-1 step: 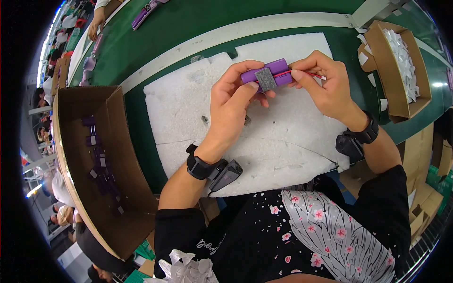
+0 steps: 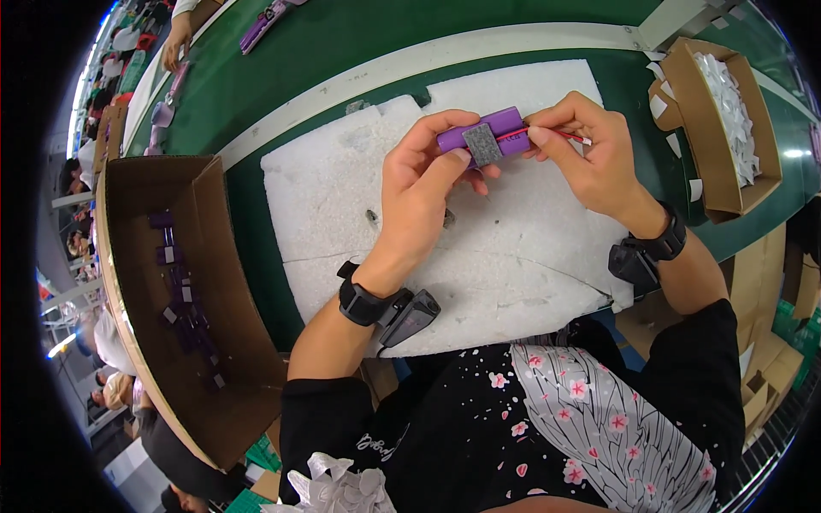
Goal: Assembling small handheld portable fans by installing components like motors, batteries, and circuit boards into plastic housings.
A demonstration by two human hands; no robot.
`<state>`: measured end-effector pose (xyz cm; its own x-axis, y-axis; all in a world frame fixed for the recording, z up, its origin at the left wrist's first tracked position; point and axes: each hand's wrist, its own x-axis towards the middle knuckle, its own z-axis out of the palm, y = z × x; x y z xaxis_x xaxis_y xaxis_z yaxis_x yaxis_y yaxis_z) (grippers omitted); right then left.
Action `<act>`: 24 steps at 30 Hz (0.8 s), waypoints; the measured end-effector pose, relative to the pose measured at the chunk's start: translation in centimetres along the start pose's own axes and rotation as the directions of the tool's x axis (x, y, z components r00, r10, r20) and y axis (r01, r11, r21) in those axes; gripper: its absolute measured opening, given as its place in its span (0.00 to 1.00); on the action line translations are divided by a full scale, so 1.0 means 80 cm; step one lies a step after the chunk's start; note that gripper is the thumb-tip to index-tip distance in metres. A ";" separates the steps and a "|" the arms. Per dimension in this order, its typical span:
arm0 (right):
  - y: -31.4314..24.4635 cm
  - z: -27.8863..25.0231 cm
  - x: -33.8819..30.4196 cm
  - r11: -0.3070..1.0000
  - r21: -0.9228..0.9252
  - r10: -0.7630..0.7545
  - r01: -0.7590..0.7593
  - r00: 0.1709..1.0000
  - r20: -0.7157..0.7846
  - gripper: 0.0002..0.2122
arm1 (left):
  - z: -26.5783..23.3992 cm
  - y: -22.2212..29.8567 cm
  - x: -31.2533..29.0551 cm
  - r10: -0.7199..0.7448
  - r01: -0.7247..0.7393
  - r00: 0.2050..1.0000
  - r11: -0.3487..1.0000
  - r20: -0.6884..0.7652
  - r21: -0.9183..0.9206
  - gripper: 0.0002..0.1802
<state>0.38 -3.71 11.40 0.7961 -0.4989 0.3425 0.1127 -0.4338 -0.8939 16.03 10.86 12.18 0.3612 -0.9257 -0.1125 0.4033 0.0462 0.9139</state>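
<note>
Above a white foam sheet [image 2: 479,265], my left hand [image 2: 417,184] grips the left end of a purple battery pack [image 2: 505,122]. A grey foam pad [image 2: 481,144] is wrapped across the middle of the pack. Thumb and fingers of my right hand [image 2: 590,154] pinch the red and black wires [image 2: 513,133] at the pack's right end. A small white connector [image 2: 587,141] hangs at the wires' free end, beside the right palm. Part of the pack's underside is hidden by my left fingers.
On the left stands a deep cardboard box [image 2: 248,316] holding several purple battery packs [image 2: 184,295]. A smaller cardboard box [image 2: 684,94] with white pieces stands at the right. Beyond a pale rail [image 2: 359,73], more purple packs [image 2: 261,30] lie on the green surface. Another person's hand [image 2: 177,43] is at the far left.
</note>
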 end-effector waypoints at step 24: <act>-0.004 -0.006 -0.006 0.999 -0.026 0.037 -0.038 0.997 -0.061 0.04 | 0.012 -0.007 -0.003 -0.027 -0.013 0.994 0.932 0.105 0.362 0.26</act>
<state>-0.34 -3.73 11.65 0.7617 -0.5596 0.3266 0.0665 -0.4339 -0.8985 14.93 10.71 12.10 0.2603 -0.9608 -0.0959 0.0667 -0.0812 0.9945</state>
